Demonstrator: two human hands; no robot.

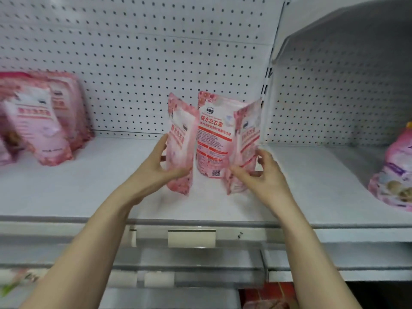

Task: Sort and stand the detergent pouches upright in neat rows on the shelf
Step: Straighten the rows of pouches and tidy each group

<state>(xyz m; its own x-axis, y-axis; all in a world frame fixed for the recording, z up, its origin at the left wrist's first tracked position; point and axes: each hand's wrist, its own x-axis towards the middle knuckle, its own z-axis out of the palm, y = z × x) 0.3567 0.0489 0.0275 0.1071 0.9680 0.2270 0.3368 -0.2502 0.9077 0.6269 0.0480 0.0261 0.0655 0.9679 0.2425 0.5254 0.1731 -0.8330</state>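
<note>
Three pink pouches are seen upright near the middle of the shelf [89,192], close to the pegboard [133,52] behind. The left pouch [181,139] is gripped low down by the left hand [156,166], with the thumb laid on its outer side and the fingers curled round its near edge. The right pouch [247,134] is held at its lower part by the right hand [263,175], the fingers being closed on its edges. Both pouches are turned edge-on and angled inward. The middle pouch [214,139] is stood between and just behind them, its printed face shown to the front, and it is touched by neither hand.

Far to the left, a blurred stack [44,117] of the same pink pouches is leaned back against the pegboard. On the next bay to the right, a purple pouch [394,175] is seen at the picture's edge, tilted. A blank white tag [191,238] is fixed on the shelf's front rail, below the hands.
</note>
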